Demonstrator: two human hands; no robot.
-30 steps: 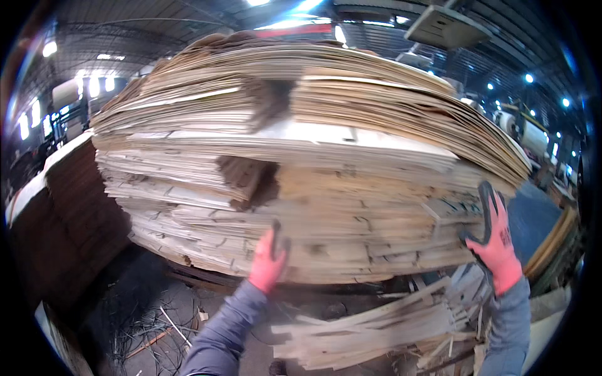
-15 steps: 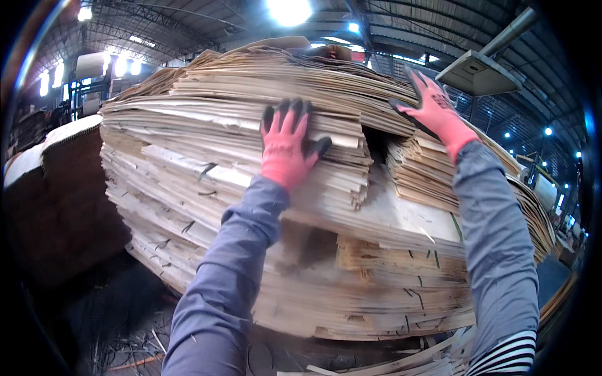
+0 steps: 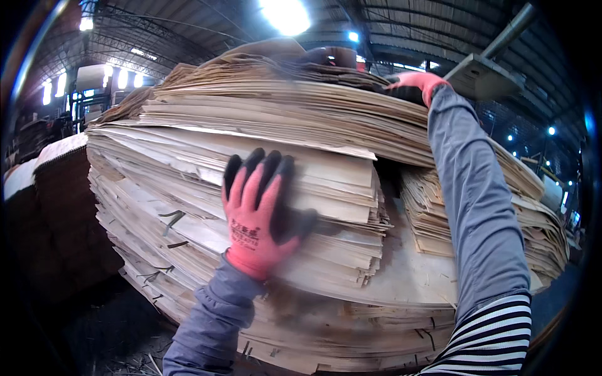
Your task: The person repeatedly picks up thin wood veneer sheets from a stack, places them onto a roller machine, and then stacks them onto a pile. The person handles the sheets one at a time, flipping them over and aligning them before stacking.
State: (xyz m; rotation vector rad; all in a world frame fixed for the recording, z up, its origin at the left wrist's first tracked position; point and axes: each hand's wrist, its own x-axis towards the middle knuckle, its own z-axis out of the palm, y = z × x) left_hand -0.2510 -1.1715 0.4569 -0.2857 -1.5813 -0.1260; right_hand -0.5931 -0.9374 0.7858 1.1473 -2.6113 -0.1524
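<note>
A tall stack of thin wood veneer sheets fills the middle of the view, its layered edges uneven and facing me. My left hand, in a pink glove with black fingertips, is in front of the sheet edges at mid-height. Its fingers are spread and it holds nothing; the thumb is blurred. High on the right, my right hand reaches to the top of the stack, beside darker, wavy sheets. Its fingers are partly lost against those sheets, so their grip is unclear. A smaller bundle of veneer sits below my right forearm.
A dark gap separates the two piles of veneer. Further stacks stand at the left. A flat-bottomed fixture on a pole hangs at upper right. Scraps litter the floor at lower left.
My left hand has moved down and slightly left across the sheet edges. My right hand has gone from raised and spread to the stack's top. The stack appears closer.
</note>
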